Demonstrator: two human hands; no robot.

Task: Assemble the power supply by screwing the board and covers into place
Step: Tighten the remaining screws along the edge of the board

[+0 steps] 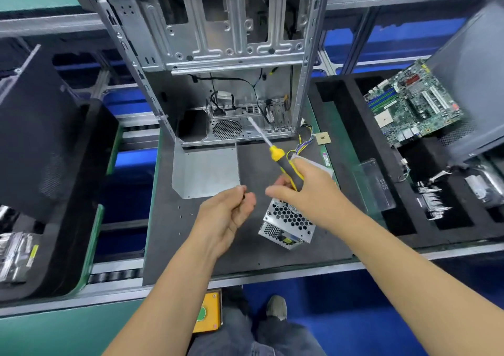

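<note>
Above the mat, right hand [305, 189] angles screwdriver [278, 156] up-left.

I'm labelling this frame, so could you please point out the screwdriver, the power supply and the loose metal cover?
screwdriver [277, 153]: head view, on the yellow collar of its handle.
power supply [289, 220]: head view, on its perforated top face.
metal cover [207, 172]: head view, on the middle of its flat panel.

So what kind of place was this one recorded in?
Likely a computer assembly line: an open PC case on a dark work mat, a motherboard in a foam tray, and conveyor rollers.
</note>
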